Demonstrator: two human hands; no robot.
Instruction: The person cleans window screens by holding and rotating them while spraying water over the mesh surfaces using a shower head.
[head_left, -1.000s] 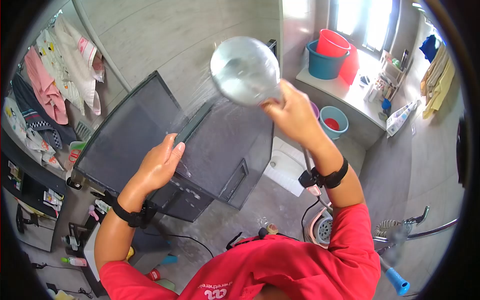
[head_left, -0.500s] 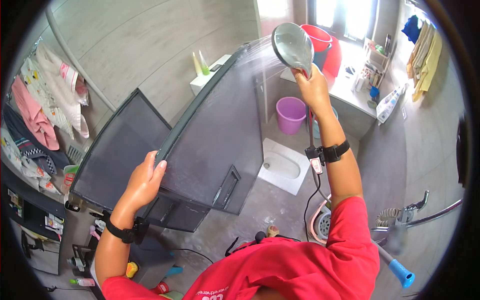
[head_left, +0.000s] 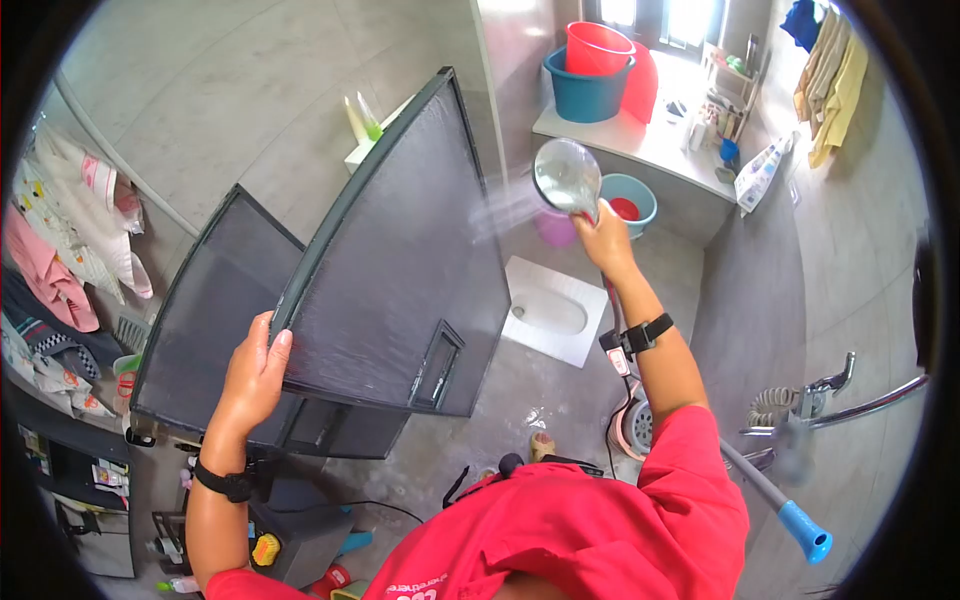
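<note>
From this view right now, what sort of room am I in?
Most likely a bathroom: there's a squat toilet set in the floor, a shower head spraying water, and a chrome tap on the wall.

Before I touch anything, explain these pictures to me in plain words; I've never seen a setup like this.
There's no machine here, just a person's two bare hands. One camera, worn on the person's head, takes every picture, looking forward and down, so the bent edges are only its wide lens.

The left hand grips the edge of a large dark framed panel. The right hand holds a shower head, with water spraying towards that panel. A second dark panel stands behind it to the left.

In the floor is a white squat toilet. On the pale counter, a red bucket sits inside a teal one.
</note>
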